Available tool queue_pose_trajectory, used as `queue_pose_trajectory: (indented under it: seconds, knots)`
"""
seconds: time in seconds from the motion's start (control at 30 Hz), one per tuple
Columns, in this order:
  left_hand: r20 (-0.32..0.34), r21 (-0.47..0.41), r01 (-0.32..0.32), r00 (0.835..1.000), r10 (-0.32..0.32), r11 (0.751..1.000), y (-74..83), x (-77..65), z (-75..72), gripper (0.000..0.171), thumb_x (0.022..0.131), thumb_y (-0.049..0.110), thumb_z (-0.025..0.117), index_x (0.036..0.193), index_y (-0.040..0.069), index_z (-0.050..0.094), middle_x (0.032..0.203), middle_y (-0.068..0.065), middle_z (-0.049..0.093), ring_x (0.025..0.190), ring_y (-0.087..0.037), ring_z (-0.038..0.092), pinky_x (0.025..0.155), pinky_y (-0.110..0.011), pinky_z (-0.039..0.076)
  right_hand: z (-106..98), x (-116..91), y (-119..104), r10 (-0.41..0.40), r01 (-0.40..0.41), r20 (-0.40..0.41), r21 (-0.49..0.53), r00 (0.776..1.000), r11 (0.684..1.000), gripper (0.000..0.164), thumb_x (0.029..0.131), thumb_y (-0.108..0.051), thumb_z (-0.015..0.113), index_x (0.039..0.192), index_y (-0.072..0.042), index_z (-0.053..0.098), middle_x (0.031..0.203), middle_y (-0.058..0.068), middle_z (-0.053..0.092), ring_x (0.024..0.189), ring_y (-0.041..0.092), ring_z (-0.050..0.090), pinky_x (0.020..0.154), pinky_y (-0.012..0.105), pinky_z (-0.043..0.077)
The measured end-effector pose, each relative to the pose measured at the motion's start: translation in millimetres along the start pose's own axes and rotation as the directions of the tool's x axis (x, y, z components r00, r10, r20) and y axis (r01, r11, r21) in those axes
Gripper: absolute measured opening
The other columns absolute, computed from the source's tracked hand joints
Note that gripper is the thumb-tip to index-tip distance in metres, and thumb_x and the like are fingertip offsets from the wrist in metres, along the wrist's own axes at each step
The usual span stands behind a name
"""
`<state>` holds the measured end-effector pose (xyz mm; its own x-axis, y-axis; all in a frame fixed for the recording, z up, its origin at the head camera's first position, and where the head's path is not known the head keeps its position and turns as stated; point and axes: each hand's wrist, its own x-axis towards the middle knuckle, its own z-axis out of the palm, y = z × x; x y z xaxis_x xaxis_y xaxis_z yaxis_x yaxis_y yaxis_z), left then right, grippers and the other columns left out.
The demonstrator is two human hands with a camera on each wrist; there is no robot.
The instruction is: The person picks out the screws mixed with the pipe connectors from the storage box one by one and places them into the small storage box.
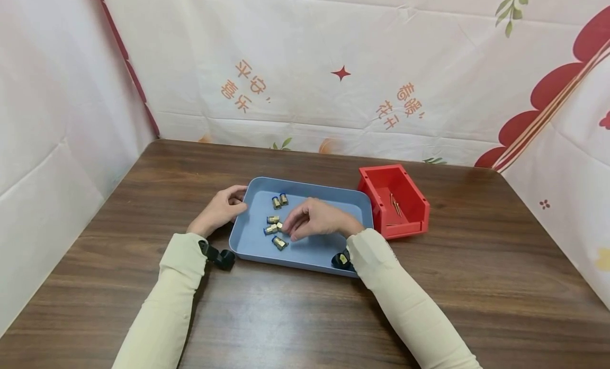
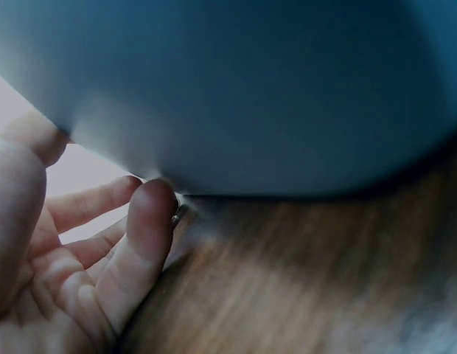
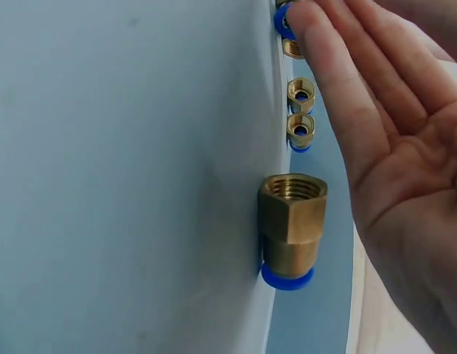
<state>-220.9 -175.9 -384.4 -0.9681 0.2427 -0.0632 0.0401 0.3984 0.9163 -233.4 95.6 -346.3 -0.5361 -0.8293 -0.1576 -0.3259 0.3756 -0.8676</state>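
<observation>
My left hand (image 1: pixel 220 209) grips the left rim of a shallow blue tray (image 1: pixel 310 261), thumb over the edge. In the left wrist view, fingers (image 2: pixel 151 214) meet the tray's dark outer wall (image 2: pixel 287 96). Above the tray floor, my right hand (image 1: pixel 320 219) has its fingertips beside a brass push-in fitting (image 1: pixel 279 227); they look apart from it or barely touching. Several more fittings with blue collars, such as one at the front (image 1: pixel 279 243), lie in the tray's left half. A large near fitting (image 3: pixel 292 214) shows its threaded opening in the right wrist view.
Touching the tray's right side is a red open-front bin (image 1: pixel 404 231) with several thin brass-coloured pieces (image 1: pixel 394 204) inside. Both stand on a brown wood-grain table (image 1: pixel 286 316). A printed white cloth (image 1: pixel 305 56) hangs behind the far edge.
</observation>
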Motion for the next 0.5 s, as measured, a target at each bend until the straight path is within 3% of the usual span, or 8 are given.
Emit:
queue_pose_trajectory:
  seconds: [0.3,0.5]
  knots:
    - [0.004,-0.006,0.001,1.0,-0.001,1.0,-1.5,0.8,0.8,0.053,0.09,0.009,0.052,0.141,0.001,0.04,0.119,-0.023,0.052,0.095,-0.023,0.052,0.066,-0.026,0.049,3.8,2.2,-1.4,0.033,-0.032,0.011,-0.056,0.999,0.998,0.023,0.076,-0.001,0.076,0.099,0.0,0.074,0.097,0.01,0.073,0.082,0.01,0.069,0.078,0.028,0.056]
    - [0.001,-0.006,-0.002,1.0,0.002,1.0,-1.5,0.5,0.3,0.053,0.09,0.008,0.052,0.141,0.0,0.041,0.119,-0.024,0.052,0.093,-0.021,0.052,0.065,-0.025,0.049,9.2,9.2,-8.1,0.04,-0.04,-0.006,-0.204,0.999,0.978,0.023,0.074,-0.005,0.08,0.096,-0.005,0.073,0.089,0.003,0.071,0.077,0.007,0.064,0.073,0.022,0.054]
